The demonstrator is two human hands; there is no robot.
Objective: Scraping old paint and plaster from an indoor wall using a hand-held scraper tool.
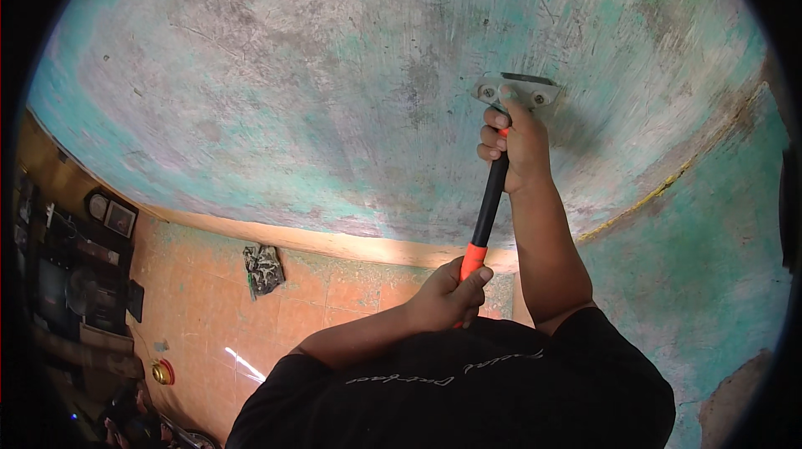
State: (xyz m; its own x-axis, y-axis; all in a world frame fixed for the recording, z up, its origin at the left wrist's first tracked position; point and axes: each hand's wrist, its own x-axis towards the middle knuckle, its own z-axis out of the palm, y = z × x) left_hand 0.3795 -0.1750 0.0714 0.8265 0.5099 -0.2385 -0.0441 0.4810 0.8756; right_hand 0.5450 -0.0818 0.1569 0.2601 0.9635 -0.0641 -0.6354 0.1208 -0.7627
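Observation:
A long-handled scraper (491, 198) with a black shaft and an orange grip slants up in front of me. Its wide metal head, held by two screws, lies against or close to the wall (292, 98), whose turquoise paint is worn to grey and white. My right hand (520, 144) is closed round the shaft just under the head, the thumb pressed on the metal. Lower down, my left hand (455, 292) wraps round the orange grip near my chest. The handle's lower end is mostly hidden by the left hand.
A wall corner with a yellowish strip (656, 192) runs down at the right. Paint flakes dot the orange tiled floor (334, 349), where a crumpled dark bag or cloth (264, 271) lies by the wall. Dark furniture (83, 282), a framed picture (119, 218) and a gold-coloured round object (162, 372) are at the left.

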